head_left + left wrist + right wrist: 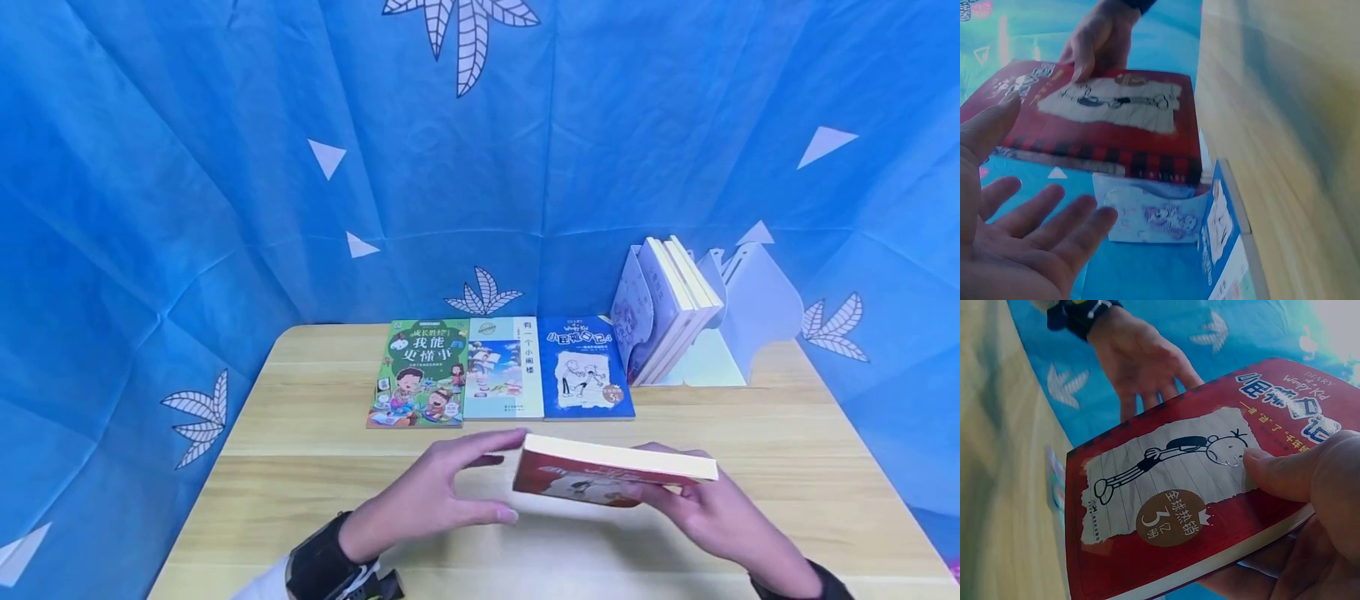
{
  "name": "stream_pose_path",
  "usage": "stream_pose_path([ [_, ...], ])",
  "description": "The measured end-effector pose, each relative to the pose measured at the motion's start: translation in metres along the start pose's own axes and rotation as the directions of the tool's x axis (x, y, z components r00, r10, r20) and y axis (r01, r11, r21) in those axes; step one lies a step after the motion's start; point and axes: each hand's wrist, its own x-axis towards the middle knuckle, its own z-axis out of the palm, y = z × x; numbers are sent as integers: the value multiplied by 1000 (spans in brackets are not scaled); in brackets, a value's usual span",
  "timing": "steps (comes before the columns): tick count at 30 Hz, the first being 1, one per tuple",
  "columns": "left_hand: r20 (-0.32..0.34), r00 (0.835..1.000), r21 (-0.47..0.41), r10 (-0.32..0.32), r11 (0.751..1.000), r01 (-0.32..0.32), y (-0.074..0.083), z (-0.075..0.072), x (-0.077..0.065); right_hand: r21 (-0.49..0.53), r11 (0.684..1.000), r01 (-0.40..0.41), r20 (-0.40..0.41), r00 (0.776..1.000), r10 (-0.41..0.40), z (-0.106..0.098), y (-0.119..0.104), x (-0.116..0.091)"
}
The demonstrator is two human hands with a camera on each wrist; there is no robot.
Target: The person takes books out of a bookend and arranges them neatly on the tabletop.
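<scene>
A red paperback book (577, 483) with a cartoon figure on its cover is held above the table by my right hand (712, 508). In the right wrist view the thumb (1285, 475) presses on the front cover while the fingers lie under the book. My left hand (442, 487) is beside the book's other end, thumb and fingers spread apart. The left wrist view shows its fingers (1079, 237) extended near the spine without gripping it. In the head view the index fingertip comes very close to the book's corner; whether it touches, I cannot tell.
Behind the hands, a green book (420, 375), a white-and-blue book (504, 375) and a blue book (587, 375) lie side by side. At the back right, a white bookend rack (761, 292) holds several upright books (671, 308). Blue cloth (450, 167) hangs behind the wooden table (300, 433).
</scene>
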Motion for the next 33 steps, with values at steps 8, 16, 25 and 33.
stream_pose_path([
  [8,30,1000,-39,-9,999,11,-2,9,-6,114,987,-113,120,988,100,23,-7,10],
  [16,-58,997,-81,-48,996,44,-10,12,-16,208,950,-233,191,962,194,38,-7,16],
  [25,-207,974,-59,-90,995,80,-11,5,-19,189,930,-316,222,936,273,37,-11,25],
  [33,-374,903,-86,-211,977,193,-19,-36,-23,126,972,-200,104,977,188,23,-6,23],
])
